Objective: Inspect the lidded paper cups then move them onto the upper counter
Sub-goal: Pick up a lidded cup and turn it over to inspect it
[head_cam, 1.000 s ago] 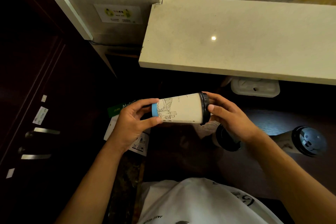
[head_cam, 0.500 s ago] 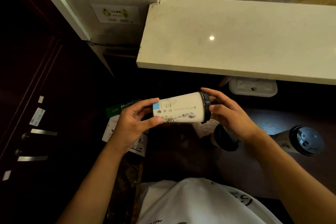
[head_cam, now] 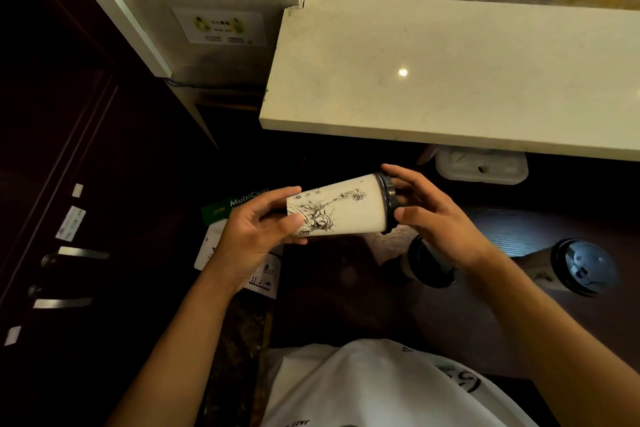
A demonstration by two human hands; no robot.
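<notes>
A white paper cup [head_cam: 346, 210] with a black lid and a Statue of Liberty drawing lies sideways in the air between both hands. My left hand [head_cam: 254, 236] grips its base end, thumb across the print. My right hand [head_cam: 436, 218] holds the black lid end with curled fingers. Two more lidded cups stand on the dark lower table: one [head_cam: 427, 269] partly hidden under my right wrist, another [head_cam: 578, 269] at the right. The pale stone upper counter [head_cam: 450, 80] stretches above the hands.
A white tissue box [head_cam: 481, 166] sits under the counter's edge. A green-topped paper ream box [head_cam: 228, 208] lies below my left hand. Dark cabinet doors with metal handles [head_cam: 69, 253] fill the left side. A pale pillar [head_cam: 207, 10] meets the counter's left end.
The cup has been rotated about its long axis between both hands, bringing the Statue of Liberty drawing into view. The hands stayed in roughly the same place.
</notes>
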